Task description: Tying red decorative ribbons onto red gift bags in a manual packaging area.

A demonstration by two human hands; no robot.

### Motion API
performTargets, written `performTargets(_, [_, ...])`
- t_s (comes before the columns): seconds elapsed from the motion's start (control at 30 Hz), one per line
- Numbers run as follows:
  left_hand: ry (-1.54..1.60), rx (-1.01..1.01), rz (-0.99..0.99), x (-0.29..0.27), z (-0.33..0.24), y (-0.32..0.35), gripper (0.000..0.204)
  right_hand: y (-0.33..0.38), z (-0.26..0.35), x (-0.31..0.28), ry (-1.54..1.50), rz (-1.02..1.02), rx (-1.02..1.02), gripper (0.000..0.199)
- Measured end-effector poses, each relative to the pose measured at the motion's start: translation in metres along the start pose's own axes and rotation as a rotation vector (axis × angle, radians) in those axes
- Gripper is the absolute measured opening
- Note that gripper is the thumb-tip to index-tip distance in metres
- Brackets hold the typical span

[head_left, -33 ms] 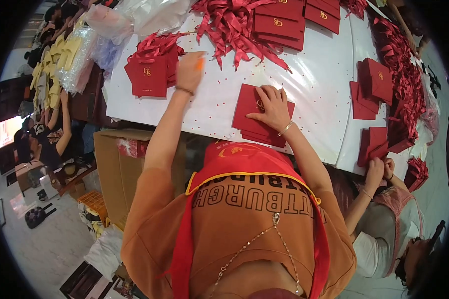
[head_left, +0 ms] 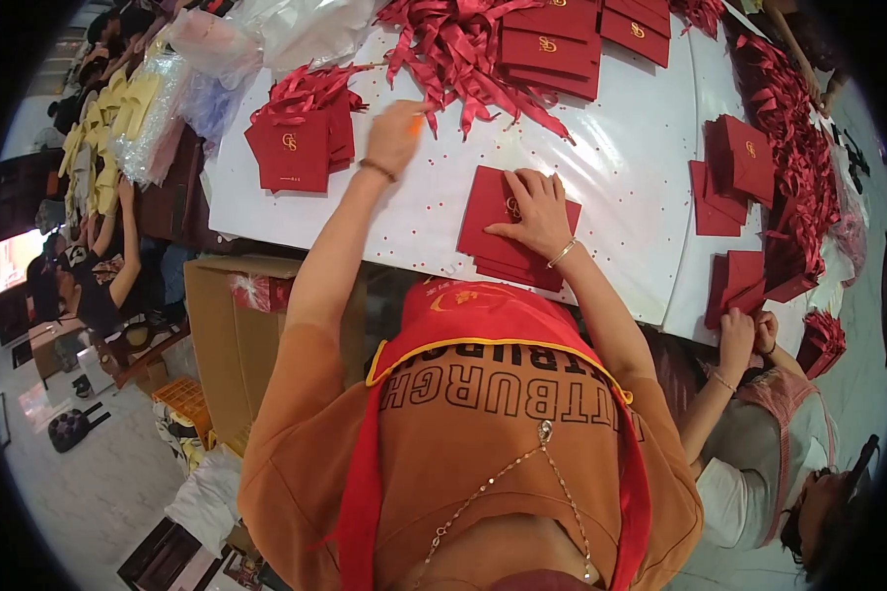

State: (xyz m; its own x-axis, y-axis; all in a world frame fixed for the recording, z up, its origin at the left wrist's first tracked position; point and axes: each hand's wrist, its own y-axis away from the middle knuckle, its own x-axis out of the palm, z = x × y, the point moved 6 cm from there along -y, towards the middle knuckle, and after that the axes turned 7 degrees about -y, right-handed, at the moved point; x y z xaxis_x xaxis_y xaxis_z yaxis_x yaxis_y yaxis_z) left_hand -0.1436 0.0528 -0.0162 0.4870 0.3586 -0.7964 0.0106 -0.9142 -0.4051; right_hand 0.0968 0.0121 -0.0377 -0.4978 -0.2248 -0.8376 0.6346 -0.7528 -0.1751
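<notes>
My right hand point(head_left: 540, 215) lies with fingers spread on a small stack of flat red paper bags point(head_left: 481, 212) with a gold emblem, at the table's near edge. My left hand point(head_left: 394, 138) is raised over the table with its fingers curled together, close to the loose ends of the red ribbons point(head_left: 463, 69). Something orange shows at those fingers; whether it is held or worn I cannot make out. To the left of that hand sits another pile of red bags point(head_left: 301, 158), with ribbon handles bunched at its top.
More red bags point(head_left: 552, 64) lie at the far side of the white table point(head_left: 621, 187). A co-worker's hands point(head_left: 744, 335) handle red bags at the right. Clear plastic wrap point(head_left: 153, 123) is at the far left. An open cardboard box point(head_left: 237, 345) stands below the table edge.
My left hand has moved right, away from the left pile of bags and toward the ribbon ends. My right hand stays on its stack.
</notes>
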Motion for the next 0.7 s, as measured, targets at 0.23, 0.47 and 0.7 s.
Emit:
performTargets(0.23, [-0.419, 0.184, 0.390, 0.091, -0.037, -0.024, 0.026, 0.010, -0.014, -0.009, -0.105, -0.092, 0.053, 0.084])
performTargets(0.47, [-0.390, 0.405, 0.273, 0.068, -0.028, 0.020, 0.023, 0.027, -0.017, 0.000, -0.123, 0.020, 0.124, 0.075])
performTargets(0.7, [-0.220, 0.486, 0.257, 0.028, -0.043, 0.072, 0.022, 0.018, -0.015, 0.005, -0.063, -0.131, 0.068, 0.075])
